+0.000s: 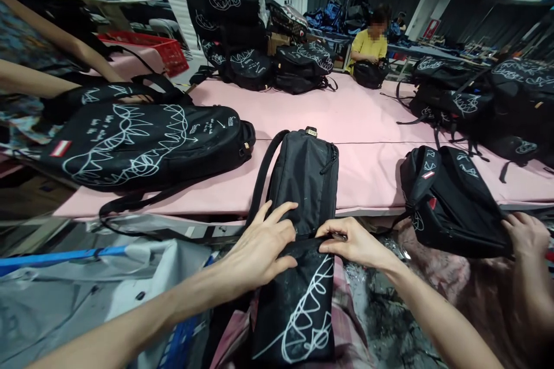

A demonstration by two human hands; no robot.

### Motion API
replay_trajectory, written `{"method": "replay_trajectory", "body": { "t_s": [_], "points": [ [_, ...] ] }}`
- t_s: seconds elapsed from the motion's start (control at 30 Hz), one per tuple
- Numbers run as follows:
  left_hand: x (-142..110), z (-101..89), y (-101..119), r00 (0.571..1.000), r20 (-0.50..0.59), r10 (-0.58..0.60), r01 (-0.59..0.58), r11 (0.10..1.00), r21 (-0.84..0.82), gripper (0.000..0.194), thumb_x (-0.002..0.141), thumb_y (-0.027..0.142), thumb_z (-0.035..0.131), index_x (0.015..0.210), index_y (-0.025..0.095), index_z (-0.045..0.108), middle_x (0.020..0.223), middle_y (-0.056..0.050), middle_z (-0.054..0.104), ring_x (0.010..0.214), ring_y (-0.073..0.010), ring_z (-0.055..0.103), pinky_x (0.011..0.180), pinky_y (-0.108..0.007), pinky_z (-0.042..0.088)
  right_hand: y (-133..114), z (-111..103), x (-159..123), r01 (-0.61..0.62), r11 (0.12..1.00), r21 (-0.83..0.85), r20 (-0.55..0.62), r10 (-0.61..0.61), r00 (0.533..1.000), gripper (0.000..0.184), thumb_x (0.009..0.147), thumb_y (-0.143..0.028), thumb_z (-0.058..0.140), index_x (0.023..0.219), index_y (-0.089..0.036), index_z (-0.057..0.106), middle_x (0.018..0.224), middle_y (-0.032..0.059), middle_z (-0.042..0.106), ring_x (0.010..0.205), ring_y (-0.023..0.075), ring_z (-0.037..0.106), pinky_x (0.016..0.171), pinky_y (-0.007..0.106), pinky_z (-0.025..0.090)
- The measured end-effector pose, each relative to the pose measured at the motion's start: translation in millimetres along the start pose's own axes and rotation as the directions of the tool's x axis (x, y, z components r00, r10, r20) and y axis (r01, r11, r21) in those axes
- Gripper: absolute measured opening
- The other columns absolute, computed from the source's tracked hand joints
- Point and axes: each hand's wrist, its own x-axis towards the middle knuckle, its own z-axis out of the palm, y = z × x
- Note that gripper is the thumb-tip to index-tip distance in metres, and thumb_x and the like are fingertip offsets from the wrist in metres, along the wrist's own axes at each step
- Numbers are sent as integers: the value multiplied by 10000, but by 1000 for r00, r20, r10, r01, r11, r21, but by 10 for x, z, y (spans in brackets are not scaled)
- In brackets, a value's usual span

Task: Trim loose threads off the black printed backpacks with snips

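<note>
A black backpack [305, 184] with white scribble print lies over the near edge of the pink table [363, 121], its lower part hanging toward me. My left hand [262, 248] rests flat on the backpack's front, fingers spread. My right hand [352, 242] pinches the backpack's fabric edge or zipper at the fold, fingers closed on it.
A large printed backpack [138, 144] lies at the left, held by another person's arms. A co-worker's hand [526, 233] grips a backpack [450, 202] at the right. More backpacks are piled at the back [242, 40] and right [476, 98]. A seated person in yellow [370, 46] works at the far end.
</note>
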Motion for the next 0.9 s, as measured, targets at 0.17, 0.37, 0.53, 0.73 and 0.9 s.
{"method": "replay_trajectory", "body": {
  "t_s": [0.17, 0.37, 0.53, 0.73, 0.9],
  "points": [
    [-256, 396, 134, 930, -367, 23, 53, 979, 196, 95, 819, 144, 504, 770, 177, 577, 819, -3, 637, 1048, -204, 514, 1012, -467, 218, 21, 151, -139, 251, 868, -428, 47, -256, 966, 142, 767, -78, 498, 844, -173, 570, 828, 10, 540, 679, 107, 478, 579, 208, 325],
    [-462, 559, 107, 924, -381, -13, 111, 965, 236, 221, 819, 106, 438, 871, 256, 592, 936, 53, 658, 901, -175, 512, 786, -374, 293, 126, 318, -159, 385, 709, -591, 107, -404, 908, 199, 700, -32, 431, 797, -187, 510, 849, 7, 482, 610, 100, 395, 534, 224, 269],
    [-418, 482, 70, 927, -375, -4, 91, 972, 215, 225, 842, 111, 401, 835, 243, 584, 896, 46, 662, 871, -179, 497, 766, -375, 275, 152, 320, -144, 382, 719, -580, 95, -406, 909, 210, 685, -32, 420, 792, -187, 512, 844, 9, 488, 612, 101, 400, 533, 225, 267],
    [-285, 431, 113, 913, -406, -48, 123, 980, 160, 147, 828, 186, 510, 878, 275, 616, 837, 21, 660, 812, -190, 478, 776, -380, 270, 161, 311, -127, 367, 795, -484, 21, -408, 913, 100, 772, -129, 456, 785, -187, 537, 832, 14, 519, 626, 99, 445, 533, 217, 294],
    [-198, 404, 169, 876, -477, -67, 80, 997, 9, 205, 845, 172, 425, 721, 210, 583, 652, -5, 568, 710, -180, 421, 748, -368, 269, 90, 298, -84, 372, 813, -449, -41, -434, 900, 140, 826, -241, 471, 713, -184, 530, 745, 7, 538, 617, 98, 496, 511, 218, 290]
  ]
}}
